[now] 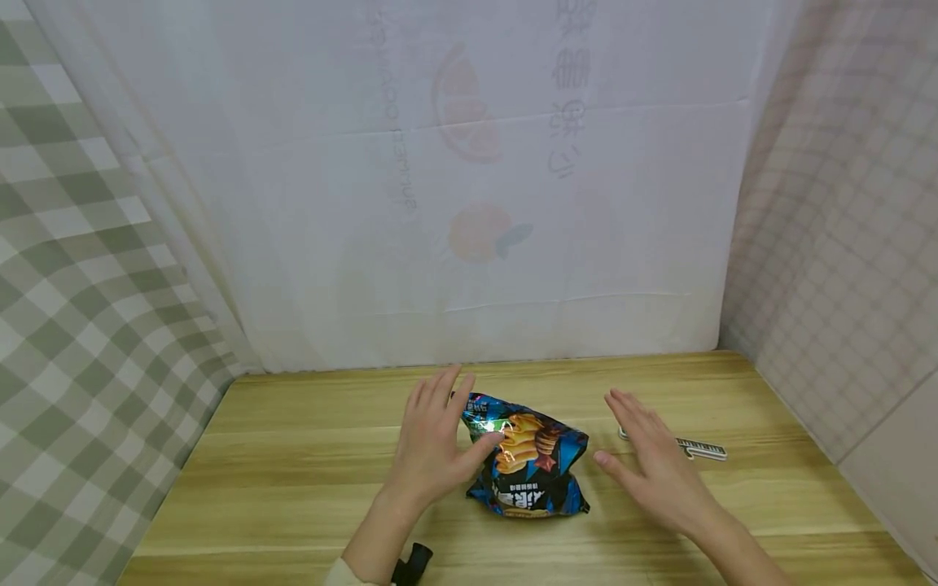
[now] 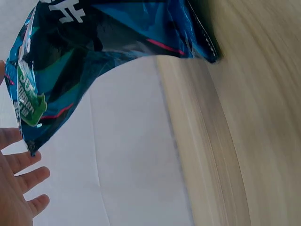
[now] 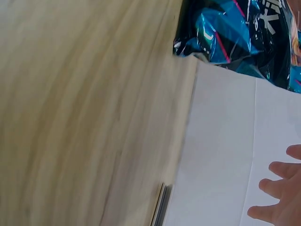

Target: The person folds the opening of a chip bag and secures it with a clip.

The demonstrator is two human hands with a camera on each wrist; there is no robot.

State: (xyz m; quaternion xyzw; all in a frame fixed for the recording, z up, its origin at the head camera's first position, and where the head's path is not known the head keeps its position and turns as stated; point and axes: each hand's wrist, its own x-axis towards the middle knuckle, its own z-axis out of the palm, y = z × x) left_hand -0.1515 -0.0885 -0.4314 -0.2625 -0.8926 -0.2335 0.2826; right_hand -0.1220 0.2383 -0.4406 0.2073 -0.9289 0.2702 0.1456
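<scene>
Both hands were open and held nothing: the left hand [image 1: 432, 443] apparently touched the chip bag [image 1: 529, 465], the right hand [image 1: 655, 464] hovered beside it.

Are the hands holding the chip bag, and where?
Not held. The left hand lies open against the chip bag's left side; the right hand hovers open, apart.

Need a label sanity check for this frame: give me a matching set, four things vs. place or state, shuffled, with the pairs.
Things:
1. left hand
2. right hand
3. chip bag
4. sealing clip

Places or states:
A. lies on the wooden table between both hands
B. open, apart from the bag, on its right
C. open, thumb at the bag's left edge
D. flat on the table, beyond the right hand

Pairs: 1-C, 2-B, 3-A, 4-D
</scene>
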